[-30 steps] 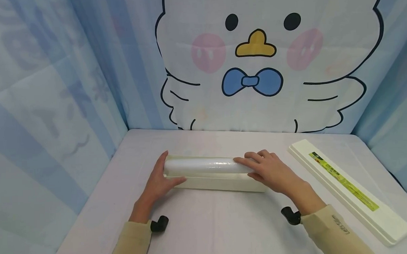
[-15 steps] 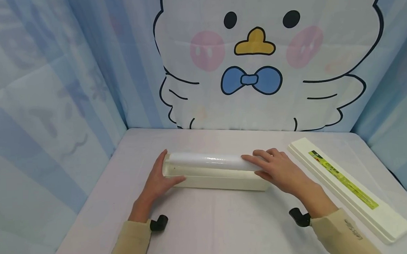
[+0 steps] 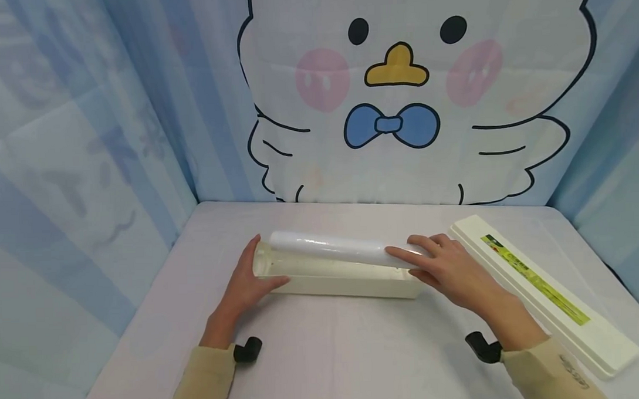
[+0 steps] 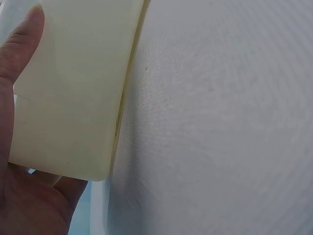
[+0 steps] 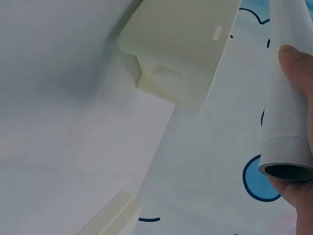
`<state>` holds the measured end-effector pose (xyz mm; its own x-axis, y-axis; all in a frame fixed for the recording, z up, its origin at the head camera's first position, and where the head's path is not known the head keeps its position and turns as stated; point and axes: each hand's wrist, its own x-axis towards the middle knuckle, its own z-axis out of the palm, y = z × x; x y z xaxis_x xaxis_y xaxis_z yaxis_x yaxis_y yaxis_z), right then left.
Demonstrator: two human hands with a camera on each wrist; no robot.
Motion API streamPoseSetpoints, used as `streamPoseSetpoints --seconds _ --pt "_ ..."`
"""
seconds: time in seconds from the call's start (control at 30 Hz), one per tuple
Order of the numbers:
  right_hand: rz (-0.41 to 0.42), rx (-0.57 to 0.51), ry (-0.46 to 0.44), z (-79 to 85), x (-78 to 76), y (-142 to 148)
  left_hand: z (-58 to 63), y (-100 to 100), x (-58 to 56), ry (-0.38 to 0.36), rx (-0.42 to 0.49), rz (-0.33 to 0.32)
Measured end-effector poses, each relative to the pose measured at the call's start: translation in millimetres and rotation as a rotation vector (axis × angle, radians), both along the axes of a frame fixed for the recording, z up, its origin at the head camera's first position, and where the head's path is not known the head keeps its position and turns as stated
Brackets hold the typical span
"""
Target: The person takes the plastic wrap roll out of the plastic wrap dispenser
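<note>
A roll of clear plastic wrap [image 3: 332, 249] lies tilted above the open cream-coloured box [image 3: 349, 285], its left end higher than its right. My right hand [image 3: 449, 271] grips the roll near its right end, thumb on the near side. In the right wrist view the hollow core shows at the end of the plastic wrap roll [image 5: 286, 122], apart from the box [image 5: 181, 44]. My left hand [image 3: 251, 284] holds the box's left end, thumb along the front wall and fingers behind. The left wrist view shows that thumb on the side of the box [image 4: 73, 93].
A long cream lid [image 3: 545, 294] with a yellow-green label lies slanted on the table at the right. The white-covered table [image 3: 325, 352] reaches back to a curtain [image 3: 403, 167] printed with a cartoon bird. Blue and white curtains hang on both sides.
My right hand has lifted the plastic wrap roll out of the box and moved it rightward, its left end rising most. My left hand keeps holding the box in place.
</note>
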<state>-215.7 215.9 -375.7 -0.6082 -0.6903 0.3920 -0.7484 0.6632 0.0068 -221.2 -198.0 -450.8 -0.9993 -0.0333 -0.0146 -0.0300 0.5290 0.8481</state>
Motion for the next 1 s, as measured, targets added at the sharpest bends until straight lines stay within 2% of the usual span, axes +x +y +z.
streamPoseSetpoints --seconds 0.17,0.43,0.7,1.0 --pt "0.000 -0.012 0.015 -0.3 4.7 6 0.1 -1 -1.1 0.003 -0.019 0.001" --pt "-0.079 -0.039 -0.022 -4.4 16.4 16 -1.7 -1 -1.6 -0.005 -0.029 0.007" --pt "-0.111 -0.094 0.056 -11.7 21.1 28 -0.5 0 -1.2 -0.004 -0.020 0.011" --pt "-0.210 -0.108 0.045 -16.2 30.6 33 -1.5 1 -1.5 -0.005 0.001 -0.005"
